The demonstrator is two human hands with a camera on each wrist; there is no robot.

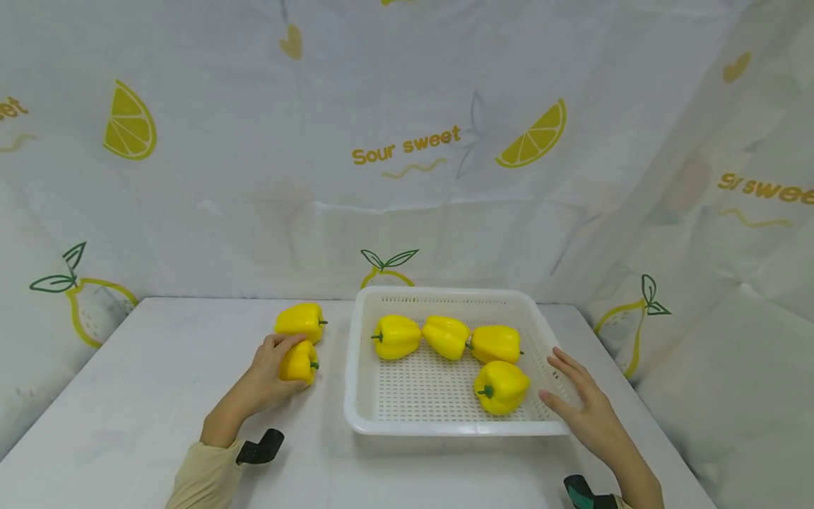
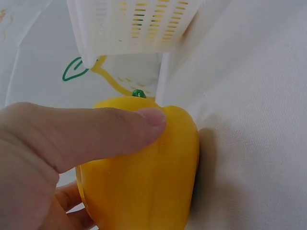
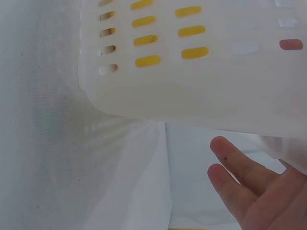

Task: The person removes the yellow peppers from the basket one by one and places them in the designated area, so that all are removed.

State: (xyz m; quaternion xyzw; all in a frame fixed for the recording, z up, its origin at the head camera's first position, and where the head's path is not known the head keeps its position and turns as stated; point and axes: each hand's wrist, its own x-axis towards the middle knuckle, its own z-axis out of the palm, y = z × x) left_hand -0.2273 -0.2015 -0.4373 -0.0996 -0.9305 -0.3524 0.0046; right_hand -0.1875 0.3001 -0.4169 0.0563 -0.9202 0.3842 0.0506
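Observation:
My left hand grips a yellow bell pepper on the table, left of the basket. In the left wrist view, the thumb lies across this pepper, and its green stem shows above. Another yellow bell pepper lies just behind it. The white plastic basket holds several yellow bell peppers, one of them a pepper near the front right. By the basket's right side is my right hand, its fingers extended and spread, holding nothing. Whether it touches the rim, I cannot tell.
A white cloth covers the table. Behind and to the right hangs a white curtain printed with lemons and lettering. The basket's slotted side wall fills much of the right wrist view.

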